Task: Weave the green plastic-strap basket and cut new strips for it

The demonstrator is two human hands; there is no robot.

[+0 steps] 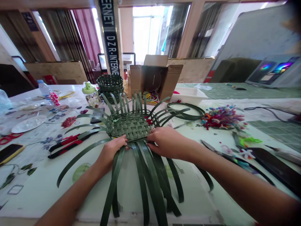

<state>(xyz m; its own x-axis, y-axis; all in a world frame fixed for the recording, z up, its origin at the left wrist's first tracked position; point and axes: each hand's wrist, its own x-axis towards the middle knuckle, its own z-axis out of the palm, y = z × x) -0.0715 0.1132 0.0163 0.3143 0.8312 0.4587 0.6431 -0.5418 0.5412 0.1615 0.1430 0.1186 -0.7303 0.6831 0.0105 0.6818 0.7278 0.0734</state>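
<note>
A half-woven dark green basket (133, 124) lies on the table in front of me, its flat checkered base facing up. Long loose strips (150, 175) fan out from its edges, many hanging toward me. My left hand (112, 150) is closed on the near rim, at the left, with strips under the fingers. At the right part of the same rim, my right hand (167, 142) is curled with its fingertips pinching the weave. Small red clips or ties (148, 120) show on the basket's right side. The fingertips' exact grip is partly hidden.
Red-handled pliers (67, 146) lie left of the basket, and a phone (10, 153) farther left. Behind stand a jar (90, 95), a woven green basket (110, 83) and an open cardboard box (174, 77). Coiled strip (188, 117), colourful pipe cleaners (224, 116) and scissors (211, 148) lie right.
</note>
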